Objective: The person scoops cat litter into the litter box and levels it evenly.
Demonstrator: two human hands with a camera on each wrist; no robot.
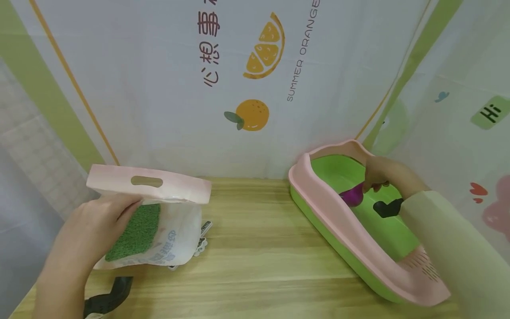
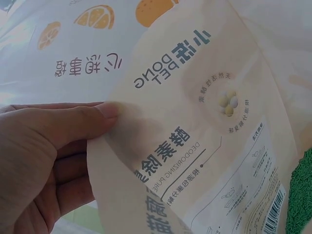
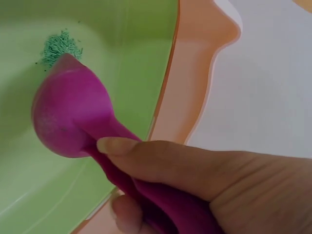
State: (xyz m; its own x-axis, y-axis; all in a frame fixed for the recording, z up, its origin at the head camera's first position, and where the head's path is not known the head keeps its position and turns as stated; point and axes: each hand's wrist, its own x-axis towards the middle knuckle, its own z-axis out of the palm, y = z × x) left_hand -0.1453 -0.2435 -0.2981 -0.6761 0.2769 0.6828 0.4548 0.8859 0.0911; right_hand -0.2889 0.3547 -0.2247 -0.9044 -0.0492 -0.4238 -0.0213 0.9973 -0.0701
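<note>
On the tabletop [image 1: 247, 239], the cat litter bag [image 1: 181, 235] is placed at the left and the litter box [image 1: 324, 195] at the right, well apart. Both are backed by a hanging cloth [image 1: 159, 97]. Litter pellets [image 1: 137, 235] are contained in the bag, whose edge is pinched at the left by the left hand [image 1: 93, 223]. Within the box's walls, the scoop [image 3: 73, 109] is held by the right hand [image 1: 378, 175]; a pellet heap [image 3: 57, 46] is seen on the box floor, at the scoop's tip.

Scoop [image 3: 73, 112] & tray [image 1: 324, 199] smooth plast., bag [image 2: 180, 112] matt, tbl [image 1: 255, 235] wood-grained.
</note>
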